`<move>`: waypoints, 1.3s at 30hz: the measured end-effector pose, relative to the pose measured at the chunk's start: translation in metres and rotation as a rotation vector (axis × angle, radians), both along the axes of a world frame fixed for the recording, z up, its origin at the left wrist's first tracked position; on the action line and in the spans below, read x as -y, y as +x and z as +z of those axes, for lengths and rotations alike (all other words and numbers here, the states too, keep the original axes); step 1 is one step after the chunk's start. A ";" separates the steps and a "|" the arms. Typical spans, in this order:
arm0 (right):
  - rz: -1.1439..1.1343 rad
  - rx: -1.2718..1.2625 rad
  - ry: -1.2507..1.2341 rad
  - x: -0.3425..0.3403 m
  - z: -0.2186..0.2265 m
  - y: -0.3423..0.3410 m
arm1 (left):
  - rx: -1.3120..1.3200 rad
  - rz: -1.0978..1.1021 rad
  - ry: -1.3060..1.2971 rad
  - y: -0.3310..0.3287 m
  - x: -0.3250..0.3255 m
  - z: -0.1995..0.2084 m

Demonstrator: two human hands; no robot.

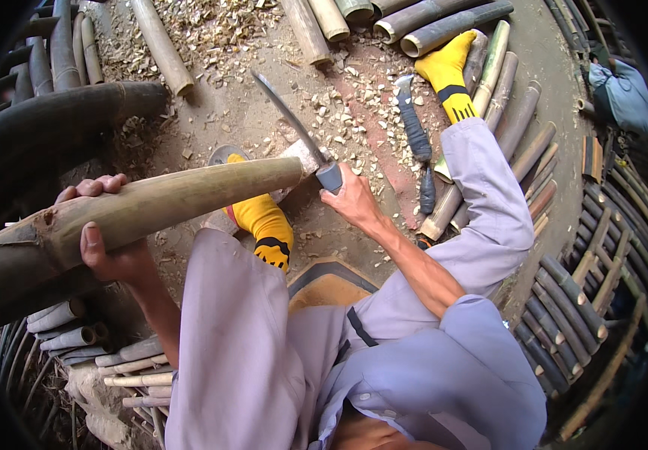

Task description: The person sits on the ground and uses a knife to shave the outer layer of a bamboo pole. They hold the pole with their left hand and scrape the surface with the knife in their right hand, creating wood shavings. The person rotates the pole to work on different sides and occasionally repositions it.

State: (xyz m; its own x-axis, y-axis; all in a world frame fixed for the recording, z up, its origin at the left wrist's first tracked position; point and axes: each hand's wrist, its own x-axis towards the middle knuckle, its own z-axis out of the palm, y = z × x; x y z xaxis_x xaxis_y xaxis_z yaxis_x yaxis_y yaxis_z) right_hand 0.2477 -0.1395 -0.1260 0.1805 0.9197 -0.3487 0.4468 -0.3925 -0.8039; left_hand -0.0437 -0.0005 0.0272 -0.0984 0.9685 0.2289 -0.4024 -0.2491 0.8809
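Left hand (110,251) clamps the stiff, heavy bamboo (166,206) at nine o'clock. Right hand (354,199) grips the knife (294,127) handle.

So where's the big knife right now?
The long knife is in the right hand, centre of the head view, blade pointing up and left over the wood chips, its handle at the cut end of the bamboo pole.

I see no packages, labels, signs or screens anywhere from my feed.
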 end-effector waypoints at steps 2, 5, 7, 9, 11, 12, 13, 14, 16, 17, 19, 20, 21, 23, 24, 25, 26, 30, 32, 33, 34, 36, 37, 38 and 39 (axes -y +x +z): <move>-0.071 -0.029 0.184 -0.005 0.026 -0.008 | 0.004 -0.046 0.022 -0.011 -0.003 -0.006; -0.122 -0.027 0.298 -0.010 0.045 -0.020 | 0.006 -0.092 0.015 -0.016 -0.003 -0.010; -0.101 -0.049 0.308 0.001 -0.010 -0.022 | -0.003 -0.134 0.017 -0.014 -0.004 -0.010; 0.065 0.099 0.019 0.004 -0.028 -0.013 | -0.028 -0.169 0.045 -0.016 -0.007 -0.010; 0.094 0.032 -0.081 -0.003 -0.003 -0.009 | -0.040 -0.199 0.081 -0.018 -0.007 -0.008; 0.095 0.009 -0.041 -0.004 0.002 -0.008 | -0.046 -0.215 0.094 -0.019 -0.007 -0.008; 0.047 0.000 0.065 -0.007 0.013 -0.010 | -0.067 -0.202 0.104 -0.017 -0.008 -0.007; 0.003 -0.007 0.162 -0.009 0.029 -0.013 | -0.085 -0.185 0.106 -0.014 -0.009 -0.007; -0.053 -0.032 0.288 -0.008 0.043 -0.017 | -0.109 -0.199 0.096 -0.014 -0.004 -0.007; -0.059 -0.034 0.331 -0.008 0.044 -0.017 | -0.095 -0.229 0.114 -0.015 -0.008 -0.008; -0.072 -0.080 0.348 0.001 -0.011 -0.019 | -0.093 -0.266 0.132 -0.015 -0.012 -0.008; 0.055 0.082 -0.030 0.000 -0.019 -0.016 | -0.105 -0.270 0.139 -0.015 -0.014 -0.007; 0.051 0.079 -0.079 0.003 -0.023 -0.009 | -0.117 -0.274 0.146 -0.016 -0.016 -0.007; 0.059 0.054 -0.176 0.001 -0.021 -0.001 | -0.143 -0.298 0.186 -0.015 -0.016 -0.004; 0.078 0.058 -0.067 -0.001 -0.020 0.001 | -0.155 -0.311 0.205 -0.016 -0.017 -0.002; 0.031 0.022 0.012 0.007 -0.011 -0.003 | -0.162 -0.316 0.205 -0.017 -0.014 -0.007; -0.003 -0.015 0.113 0.003 0.006 -0.008 | -0.176 -0.307 0.227 -0.019 -0.016 -0.006; -0.078 -0.024 0.271 0.008 -0.007 -0.018 | -0.123 -0.405 0.184 -0.019 -0.024 -0.006; -0.005 0.042 0.105 0.011 -0.026 -0.012 | -0.084 -0.304 0.061 -0.005 -0.019 0.003; 0.092 0.121 -0.085 0.011 -0.028 -0.006 | -0.057 -0.178 -0.034 0.012 -0.007 0.012; 0.093 0.077 -0.051 0.011 -0.029 -0.007 | -0.034 -0.048 -0.127 0.022 -0.002 0.019; 0.093 0.076 -0.095 0.009 -0.028 0.000 | 0.031 0.138 -0.197 0.025 -0.007 0.014; 0.116 0.011 -0.039 0.003 -0.017 -0.009 | 0.030 0.293 -0.223 0.015 0.002 0.023; 0.069 -0.005 -0.001 0.008 -0.014 -0.006 | 0.009 0.321 -0.200 0.018 -0.004 0.011; 0.024 -0.020 0.038 0.013 -0.008 -0.003 | -0.004 0.288 -0.173 0.021 -0.010 0.003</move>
